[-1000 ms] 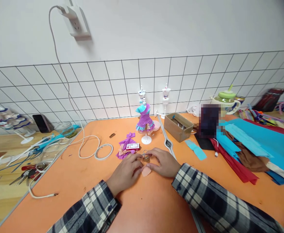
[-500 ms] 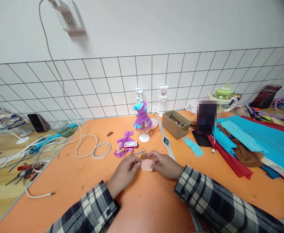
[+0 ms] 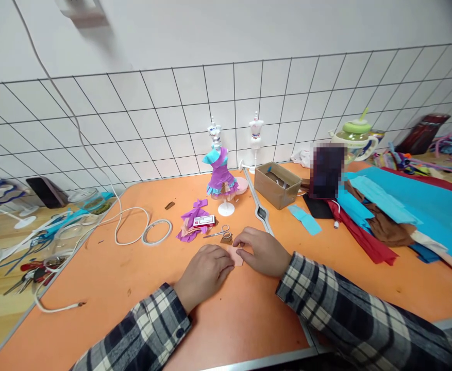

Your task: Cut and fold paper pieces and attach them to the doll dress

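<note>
A small pale pink piece of crepe paper (image 3: 238,257) lies low over the orange table between my two hands, partly covered by fingers. My left hand (image 3: 207,269) has its fingers closed at the left edge of the piece. At the other side, the curled fingers of my right hand (image 3: 262,251) pinch its right edge. Just beyond are small scissors (image 3: 218,233), with a brown scrap (image 3: 227,239) by the handles. Farther back stands a mini dress form (image 3: 222,175) in a purple and blue ruffled dress. Left of the scissors, a small red-and-white box (image 3: 204,221) rests on purple scraps (image 3: 190,222).
A cardboard box (image 3: 277,185) stands right of a bare white dress form (image 3: 255,131). A tape roll (image 3: 156,232) and white cable (image 3: 129,242) lie left. Blue, brown and red sheets (image 3: 388,221) cover the right side, near a lidded jug (image 3: 355,139).
The pink piece shows less between my hands, which have come closer together with the left fingers now over its edge. My view has tilted down slightly.
</note>
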Demonstrator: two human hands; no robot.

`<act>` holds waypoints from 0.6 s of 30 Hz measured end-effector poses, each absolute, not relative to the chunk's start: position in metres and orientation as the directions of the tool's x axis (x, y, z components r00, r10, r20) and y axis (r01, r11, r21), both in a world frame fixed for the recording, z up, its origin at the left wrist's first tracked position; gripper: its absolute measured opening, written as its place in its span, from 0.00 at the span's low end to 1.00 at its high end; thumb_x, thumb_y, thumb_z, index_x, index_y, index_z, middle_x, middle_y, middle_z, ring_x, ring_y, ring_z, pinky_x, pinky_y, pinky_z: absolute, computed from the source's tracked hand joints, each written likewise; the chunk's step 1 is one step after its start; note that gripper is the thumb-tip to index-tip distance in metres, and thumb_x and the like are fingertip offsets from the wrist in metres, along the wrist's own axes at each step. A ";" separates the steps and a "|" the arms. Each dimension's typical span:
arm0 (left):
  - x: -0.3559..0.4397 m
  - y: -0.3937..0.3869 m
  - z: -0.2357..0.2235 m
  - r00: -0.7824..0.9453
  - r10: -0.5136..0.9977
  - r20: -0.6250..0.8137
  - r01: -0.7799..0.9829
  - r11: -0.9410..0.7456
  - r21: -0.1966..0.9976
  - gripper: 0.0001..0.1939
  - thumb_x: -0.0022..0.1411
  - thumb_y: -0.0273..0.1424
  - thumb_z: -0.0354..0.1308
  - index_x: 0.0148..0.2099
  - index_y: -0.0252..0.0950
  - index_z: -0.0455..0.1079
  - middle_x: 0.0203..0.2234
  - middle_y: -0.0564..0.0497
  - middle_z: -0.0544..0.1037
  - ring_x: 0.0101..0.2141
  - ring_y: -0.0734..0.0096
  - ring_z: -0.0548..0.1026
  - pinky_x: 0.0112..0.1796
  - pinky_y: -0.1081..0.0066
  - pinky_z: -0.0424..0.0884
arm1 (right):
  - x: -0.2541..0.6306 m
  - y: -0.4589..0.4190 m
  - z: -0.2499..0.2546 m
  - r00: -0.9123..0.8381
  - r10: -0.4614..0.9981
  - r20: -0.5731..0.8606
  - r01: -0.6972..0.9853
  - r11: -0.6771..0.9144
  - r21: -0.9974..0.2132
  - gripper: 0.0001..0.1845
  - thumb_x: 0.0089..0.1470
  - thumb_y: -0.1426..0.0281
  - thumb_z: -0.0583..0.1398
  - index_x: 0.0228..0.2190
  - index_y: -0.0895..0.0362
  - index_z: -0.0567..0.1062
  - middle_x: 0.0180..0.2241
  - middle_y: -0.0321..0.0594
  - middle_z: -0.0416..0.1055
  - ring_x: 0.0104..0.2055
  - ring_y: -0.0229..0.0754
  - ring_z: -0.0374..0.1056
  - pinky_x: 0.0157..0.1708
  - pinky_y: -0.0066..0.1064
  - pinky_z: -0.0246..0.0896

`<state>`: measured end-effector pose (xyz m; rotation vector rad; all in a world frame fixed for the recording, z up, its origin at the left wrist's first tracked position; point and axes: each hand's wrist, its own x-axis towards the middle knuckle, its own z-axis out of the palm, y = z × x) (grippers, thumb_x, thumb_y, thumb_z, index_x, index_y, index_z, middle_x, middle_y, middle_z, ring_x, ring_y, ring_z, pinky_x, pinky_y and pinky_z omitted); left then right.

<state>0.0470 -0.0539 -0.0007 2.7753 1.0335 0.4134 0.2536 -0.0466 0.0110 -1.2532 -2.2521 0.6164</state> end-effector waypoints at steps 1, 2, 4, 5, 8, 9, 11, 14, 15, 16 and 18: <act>0.047 -0.054 0.000 0.722 0.661 0.203 0.619 -0.749 0.237 0.10 0.67 0.31 0.52 0.41 0.39 0.76 0.35 0.49 0.80 0.39 0.63 0.74 0.42 0.61 0.67 | 0.251 -0.048 0.011 -0.474 0.861 0.181 0.650 0.482 -0.587 0.07 0.56 0.72 0.58 0.36 0.55 0.76 0.37 0.38 0.73 0.40 0.39 0.68 0.40 0.29 0.58; 0.046 -0.054 0.001 0.722 0.662 0.202 0.619 -0.748 0.239 0.11 0.67 0.31 0.52 0.41 0.39 0.76 0.35 0.49 0.80 0.39 0.63 0.74 0.42 0.61 0.66 | 0.249 -0.050 0.010 -0.498 0.853 0.155 0.659 0.488 -0.572 0.06 0.56 0.72 0.58 0.33 0.54 0.76 0.34 0.37 0.73 0.37 0.38 0.68 0.38 0.28 0.57; 0.046 -0.054 0.002 0.721 0.664 0.197 0.622 -0.746 0.235 0.11 0.68 0.31 0.52 0.40 0.39 0.76 0.35 0.49 0.80 0.38 0.64 0.74 0.42 0.61 0.66 | 0.245 -0.053 0.007 -0.539 0.837 0.099 0.698 0.509 -0.504 0.06 0.56 0.71 0.58 0.32 0.54 0.76 0.31 0.36 0.73 0.34 0.37 0.67 0.33 0.28 0.55; 0.046 -0.054 0.003 0.721 0.665 0.196 0.625 -0.746 0.230 0.11 0.68 0.31 0.52 0.40 0.39 0.76 0.35 0.50 0.80 0.39 0.64 0.73 0.42 0.61 0.66 | 0.243 -0.054 0.005 -0.547 0.834 0.079 0.723 0.518 -0.457 0.07 0.56 0.70 0.58 0.32 0.55 0.76 0.30 0.36 0.73 0.33 0.38 0.67 0.32 0.28 0.53; 0.046 -0.053 0.005 0.716 0.672 0.187 0.639 -0.740 0.211 0.11 0.67 0.31 0.52 0.41 0.39 0.76 0.35 0.50 0.79 0.40 0.63 0.73 0.43 0.61 0.65 | 0.240 -0.055 0.002 -0.549 0.835 0.044 0.775 0.527 -0.349 0.11 0.59 0.69 0.55 0.32 0.54 0.77 0.31 0.38 0.73 0.33 0.39 0.67 0.28 0.29 0.48; 0.046 -0.053 0.006 0.711 0.679 0.183 0.649 -0.733 0.202 0.11 0.67 0.31 0.51 0.40 0.39 0.76 0.35 0.50 0.79 0.40 0.63 0.72 0.43 0.60 0.65 | 0.240 -0.055 0.001 -0.544 0.838 0.038 0.785 0.525 -0.328 0.12 0.60 0.69 0.54 0.32 0.54 0.77 0.31 0.38 0.73 0.32 0.39 0.67 0.27 0.29 0.47; 0.045 -0.053 0.010 0.696 0.698 0.168 0.676 -0.716 0.173 0.11 0.67 0.30 0.51 0.39 0.38 0.75 0.34 0.49 0.78 0.39 0.63 0.72 0.43 0.60 0.64 | 0.239 -0.055 0.001 -0.539 0.842 0.029 0.799 0.522 -0.299 0.13 0.60 0.69 0.53 0.31 0.54 0.77 0.31 0.39 0.73 0.32 0.39 0.66 0.27 0.30 0.45; 0.043 -0.054 0.017 0.674 0.724 0.148 0.715 -0.689 0.118 0.08 0.63 0.27 0.53 0.34 0.35 0.73 0.32 0.48 0.76 0.38 0.62 0.71 0.42 0.59 0.64 | 0.239 -0.055 0.002 -0.534 0.845 0.013 0.810 0.517 -0.277 0.13 0.60 0.70 0.53 0.31 0.55 0.77 0.31 0.39 0.73 0.32 0.39 0.66 0.27 0.30 0.43; 0.042 -0.055 0.019 0.670 0.726 0.153 0.718 -0.687 0.112 0.07 0.62 0.27 0.54 0.34 0.35 0.73 0.33 0.48 0.76 0.39 0.61 0.70 0.43 0.59 0.64 | 0.240 -0.055 0.002 -0.536 0.844 0.011 0.810 0.518 -0.276 0.13 0.60 0.70 0.53 0.30 0.55 0.77 0.31 0.39 0.73 0.32 0.39 0.66 0.27 0.30 0.43; 0.042 -0.056 0.020 0.668 0.726 0.165 0.717 -0.687 0.120 0.06 0.61 0.27 0.55 0.34 0.35 0.73 0.34 0.47 0.76 0.40 0.60 0.70 0.43 0.58 0.64 | 0.240 -0.055 0.002 -0.539 0.842 0.013 0.807 0.521 -0.276 0.13 0.60 0.70 0.53 0.30 0.55 0.77 0.31 0.39 0.73 0.32 0.38 0.66 0.27 0.30 0.43; 0.042 -0.056 0.019 0.669 0.717 0.194 0.699 -0.696 0.164 0.05 0.61 0.30 0.56 0.37 0.36 0.73 0.36 0.47 0.76 0.41 0.60 0.69 0.44 0.58 0.64 | 0.240 -0.056 0.001 -0.550 0.835 0.025 0.799 0.535 -0.276 0.14 0.61 0.69 0.52 0.31 0.55 0.76 0.31 0.39 0.72 0.32 0.38 0.65 0.26 0.30 0.42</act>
